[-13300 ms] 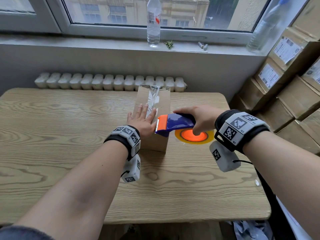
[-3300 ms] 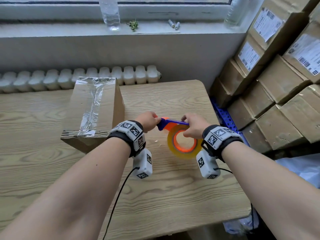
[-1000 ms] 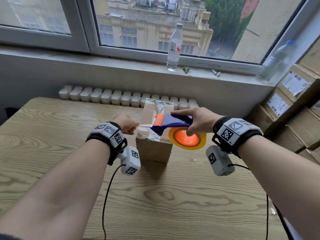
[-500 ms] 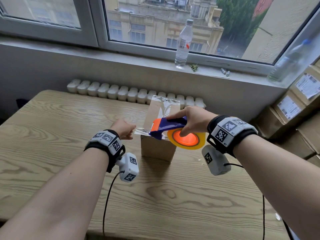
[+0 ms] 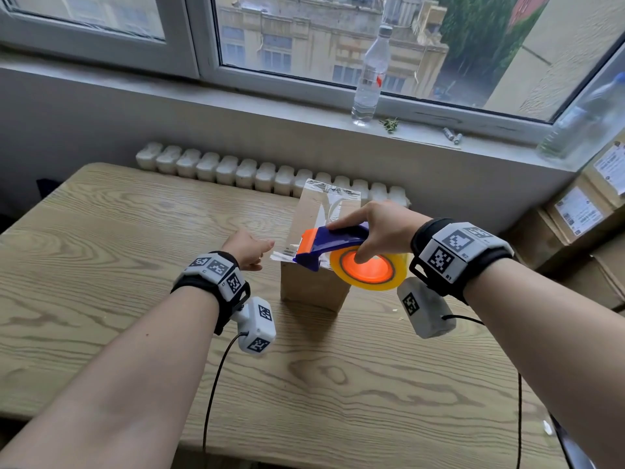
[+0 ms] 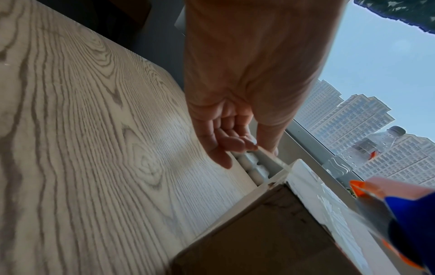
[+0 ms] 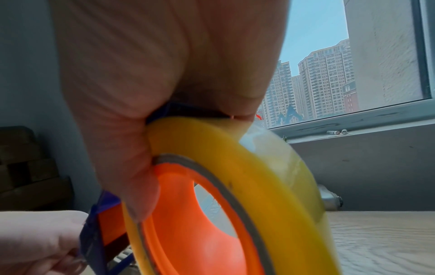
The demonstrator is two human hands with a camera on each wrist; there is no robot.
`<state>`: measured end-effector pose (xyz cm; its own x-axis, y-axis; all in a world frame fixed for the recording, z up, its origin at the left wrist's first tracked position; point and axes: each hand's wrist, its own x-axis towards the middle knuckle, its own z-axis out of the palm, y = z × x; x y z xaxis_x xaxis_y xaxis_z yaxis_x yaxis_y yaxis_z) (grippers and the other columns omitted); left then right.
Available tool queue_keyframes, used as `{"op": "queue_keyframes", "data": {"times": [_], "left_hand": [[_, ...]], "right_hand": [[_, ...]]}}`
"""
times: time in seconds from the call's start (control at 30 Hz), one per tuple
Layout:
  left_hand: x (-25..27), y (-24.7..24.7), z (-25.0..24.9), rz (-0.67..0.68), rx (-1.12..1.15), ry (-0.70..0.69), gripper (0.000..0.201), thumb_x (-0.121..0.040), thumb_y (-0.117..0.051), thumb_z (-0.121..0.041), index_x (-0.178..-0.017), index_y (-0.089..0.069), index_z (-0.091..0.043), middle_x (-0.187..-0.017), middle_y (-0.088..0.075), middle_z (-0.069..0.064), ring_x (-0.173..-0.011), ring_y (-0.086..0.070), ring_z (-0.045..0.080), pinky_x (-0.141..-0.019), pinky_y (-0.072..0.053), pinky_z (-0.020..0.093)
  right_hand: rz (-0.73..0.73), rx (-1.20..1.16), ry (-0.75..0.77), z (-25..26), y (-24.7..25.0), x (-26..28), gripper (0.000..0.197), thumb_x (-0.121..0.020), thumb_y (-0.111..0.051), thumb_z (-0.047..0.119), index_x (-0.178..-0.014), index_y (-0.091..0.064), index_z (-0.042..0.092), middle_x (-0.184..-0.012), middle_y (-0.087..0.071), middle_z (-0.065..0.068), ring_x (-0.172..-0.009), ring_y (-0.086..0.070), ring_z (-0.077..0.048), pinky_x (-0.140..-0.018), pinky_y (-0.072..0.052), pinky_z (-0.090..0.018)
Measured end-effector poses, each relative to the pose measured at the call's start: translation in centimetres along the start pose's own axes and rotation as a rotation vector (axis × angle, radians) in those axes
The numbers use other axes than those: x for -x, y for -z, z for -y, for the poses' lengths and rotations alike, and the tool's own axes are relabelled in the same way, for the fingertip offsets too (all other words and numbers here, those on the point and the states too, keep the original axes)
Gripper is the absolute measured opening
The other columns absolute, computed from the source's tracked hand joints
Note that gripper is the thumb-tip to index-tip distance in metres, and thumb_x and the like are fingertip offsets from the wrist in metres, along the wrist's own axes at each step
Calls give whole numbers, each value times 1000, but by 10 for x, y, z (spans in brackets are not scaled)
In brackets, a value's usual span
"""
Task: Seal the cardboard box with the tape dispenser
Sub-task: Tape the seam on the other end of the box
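Right hand is gripping the blue-and-orange tape dispenser over the brown cardboard box. Left hand is pinching the clear tape end beside the box. Label writing is unreadable.

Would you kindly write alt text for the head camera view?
The right hand holds a blue-and-orange tape dispenser over a cardboard box on a wooden table, while the left hand pinches the clear tape end.

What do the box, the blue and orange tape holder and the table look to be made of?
Box: brown cardboard, matt, with glossy clear tape on top. Tape holder: likely moulded plastic, smooth with a slight sheen. Table: pale wood grain, matt; solid wood or printed laminate, hard to tell.
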<state>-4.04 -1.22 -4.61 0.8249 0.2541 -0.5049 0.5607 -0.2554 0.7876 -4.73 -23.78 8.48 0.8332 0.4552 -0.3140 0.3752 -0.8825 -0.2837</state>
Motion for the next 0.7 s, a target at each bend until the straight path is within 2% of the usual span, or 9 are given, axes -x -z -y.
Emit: {"op": "queue_keyframes", "data": {"times": [0.17, 0.27, 0.37, 0.4, 0.47, 0.5, 0.57, 0.63, 0.7], "left_hand": [[3, -2, 1, 1, -4, 6, 33, -93, -58, -23, -67, -46, -8, -68, -43, 4, -61, -46, 12, -56, -52, 21], [1, -4, 2, 3, -33, 11, 31, -93, -58, -24, -70, -48, -6, -72, -47, 7, -62, -47, 13, -61, -51, 25], [-1, -10, 4, 6, -101, 14, 36, -93, -58, -27, -100, -58, 9, -85, -52, 14, -75, -54, 21, -67, -53, 29], [-1, -13, 5, 13, -133, 24, 45, -93, -57, -28, -112, -55, 12, -88, -55, 17, -80, -54, 23, -67, -53, 30], [0, -18, 7, 22, -181, 28, 53, -93, -56, -31, -123, -51, 12, -98, -59, 23, -84, -57, 25, -69, -54, 32], [1, -20, 8, 28, -189, 27, 54, -93, -55, -33, -123, -50, 12, -99, -60, 24, -85, -59, 27, -68, -54, 33], [2, -25, 7, 55, -188, 40, 51, -95, -52, -34, -119, -54, 11, -85, -58, 18, -76, -59, 25, -62, -51, 30], [5, -30, 4, 79, -189, 61, 35, -98, -46, -31, -100, -58, 2, -70, -50, 8, -62, -50, 17, -58, -46, 27], [10, -32, 0, 94, -212, 101, 30, -100, -39, -27, -94, -54, -2, -75, -50, 6, -60, -48, 14, -56, -44, 27]], "right_hand": [[10, 9, -1, 0, -1, -1, 66, -70, -74, 14, -127, -57, 45, -115, -64, 10, -88, -54, -10, -75, -44, -22], [21, 37, -3, 0, 0, -4, 65, -70, -74, 15, -126, -57, 45, -106, -64, 11, -83, -53, -9, -64, -43, -18], [40, 62, -10, 0, 0, -8, 63, -70, -74, 15, -124, -59, 45, -98, -62, 12, -78, -51, -8, -58, -39, -14], [44, 66, -8, 1, 1, -10, 63, -70, -74, 15, -124, -59, 44, -99, -62, 11, -78, -51, -9, -57, -39, -14], [44, 77, -5, 3, 1, -13, 62, -70, -73, 15, -124, -59, 44, -98, -61, 11, -80, -51, -10, -57, -38, -15], [46, 84, -7, 4, 0, -15, 62, -70, -73, 15, -123, -59, 44, -98, -60, 11, -81, -51, -10, -57, -39, -16], [53, 93, -12, 6, 0, -18, 62, -70, -73, 16, -123, -59, 45, -100, -62, 10, -84, -53, -12, -61, -43, -21], [59, 98, -14, 7, -1, -21, 62, -68, -73, 17, -123, -60, 45, -101, -64, 10, -85, -55, -12, -66, -45, -24], [58, 109, -13, 8, -2, -23, 62, -68, -73, 17, -121, -61, 46, -97, -64, 11, -82, -54, -11, -63, -44, -23]]}}
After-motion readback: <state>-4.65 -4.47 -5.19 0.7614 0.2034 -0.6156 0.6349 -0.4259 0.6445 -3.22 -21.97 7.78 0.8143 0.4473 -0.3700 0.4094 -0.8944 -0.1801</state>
